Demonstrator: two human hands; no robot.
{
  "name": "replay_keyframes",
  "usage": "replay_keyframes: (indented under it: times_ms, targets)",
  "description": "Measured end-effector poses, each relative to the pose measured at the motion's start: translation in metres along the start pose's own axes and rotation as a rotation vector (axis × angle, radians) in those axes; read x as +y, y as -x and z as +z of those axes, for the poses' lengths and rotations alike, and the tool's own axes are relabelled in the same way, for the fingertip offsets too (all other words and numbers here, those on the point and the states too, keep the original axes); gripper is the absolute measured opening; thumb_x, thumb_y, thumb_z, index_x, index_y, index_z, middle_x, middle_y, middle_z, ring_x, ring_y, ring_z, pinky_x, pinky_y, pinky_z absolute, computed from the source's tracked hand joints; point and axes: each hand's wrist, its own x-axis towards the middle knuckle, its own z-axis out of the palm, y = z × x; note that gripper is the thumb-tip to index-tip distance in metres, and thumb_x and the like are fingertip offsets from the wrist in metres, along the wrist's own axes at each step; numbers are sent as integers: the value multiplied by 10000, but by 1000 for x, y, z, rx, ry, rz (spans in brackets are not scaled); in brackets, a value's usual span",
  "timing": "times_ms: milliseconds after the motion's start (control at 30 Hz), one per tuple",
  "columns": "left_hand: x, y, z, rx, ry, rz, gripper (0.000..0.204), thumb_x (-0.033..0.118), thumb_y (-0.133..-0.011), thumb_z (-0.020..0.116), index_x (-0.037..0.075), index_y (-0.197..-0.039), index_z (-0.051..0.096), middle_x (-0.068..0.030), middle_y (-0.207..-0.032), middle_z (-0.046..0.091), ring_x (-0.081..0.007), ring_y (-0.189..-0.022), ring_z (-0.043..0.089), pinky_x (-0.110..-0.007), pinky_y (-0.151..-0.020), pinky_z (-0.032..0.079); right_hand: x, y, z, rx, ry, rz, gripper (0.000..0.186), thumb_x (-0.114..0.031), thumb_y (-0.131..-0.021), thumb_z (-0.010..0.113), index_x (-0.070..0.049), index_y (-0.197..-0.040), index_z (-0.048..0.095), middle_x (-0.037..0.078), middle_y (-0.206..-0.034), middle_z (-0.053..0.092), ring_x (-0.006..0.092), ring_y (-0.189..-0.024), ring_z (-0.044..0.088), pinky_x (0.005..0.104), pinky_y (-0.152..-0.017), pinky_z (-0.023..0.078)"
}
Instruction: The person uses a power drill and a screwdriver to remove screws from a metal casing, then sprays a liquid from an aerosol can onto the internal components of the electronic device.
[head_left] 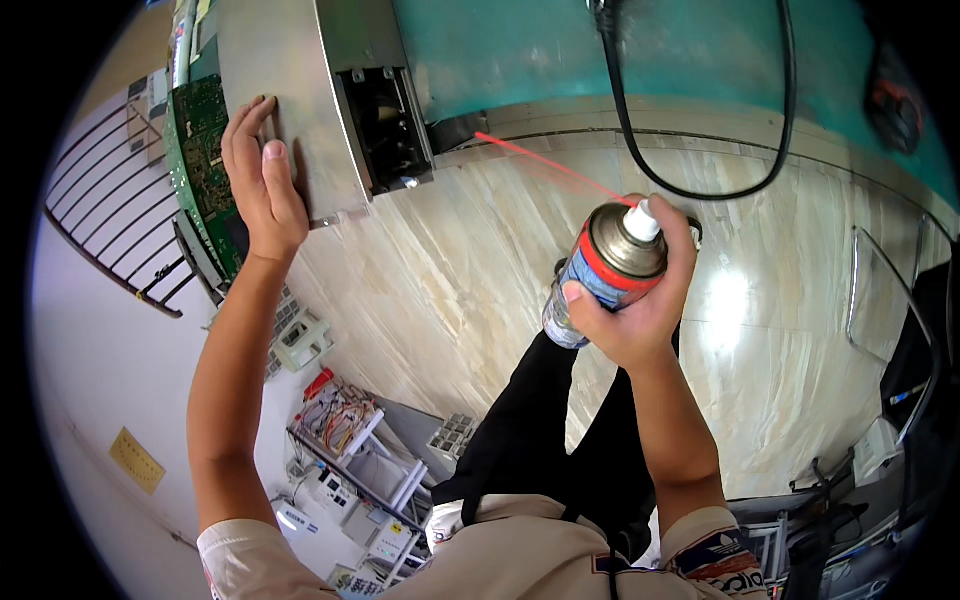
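Observation:
My right hand [640, 310] grips a spray can [605, 265] with a silver top, red band and blue label. Its white nozzle carries a thin red straw [550, 168] that points up-left toward a dark open slot [385, 130] in a grey metal case [290, 90]. The straw tip stops short of the slot. My left hand [262, 180] lies flat on the case's side, fingers spread, next to a green circuit board [200, 160].
A black cable [700, 190] loops over a teal surface [600, 50] and the marble floor [450, 270]. White racks with wires and electronic parts [345, 450] stand at lower left. A black railing [110, 220] is at left. Metal frames stand at right.

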Motion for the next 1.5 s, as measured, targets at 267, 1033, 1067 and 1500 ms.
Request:
replay_keyframes:
  times_ms: [267,1033,1067,1500]
  targets:
    - [-9,-5,8,110,46,120,388,247,-1019,440,-28,-1244,596,-206,-1267,588,-367,-1203,528,-423,-1067,373,-8,40,-9,250,156,-119,1020,-220,-709,835,64,-1490,244,189,-1299,487,246,-1128,550,386,-989,451]
    - [14,-7,-16,61,75,-49,410,201,-930,485,-10,-1275,556,-226,-1354,494,-417,-1275,450,-501,-1089,317,-194,-193,-202,724,979,-404,975,-207,-711,888,7,-1490,343,215,-1251,497,383,-1184,495,468,-1045,386]
    - [15,-6,-16,54,77,-56,412,195,-922,486,-9,-1273,556,-225,-1354,493,-417,-1275,449,-503,-1089,315,-190,-208,-207,717,971,-376,964,-228,-718,885,18,-1481,351,230,-1289,491,399,-1217,485,474,-1060,380]
    - [15,-8,-25,67,152,-144,418,197,-845,570,28,-1227,570,-196,-1321,498,-414,-1275,442,-520,-1061,340,-175,-228,-213,759,1189,-339,1065,-321,-676,925,39,-1491,341,263,-1443,444,413,-1341,436,478,-1151,323]
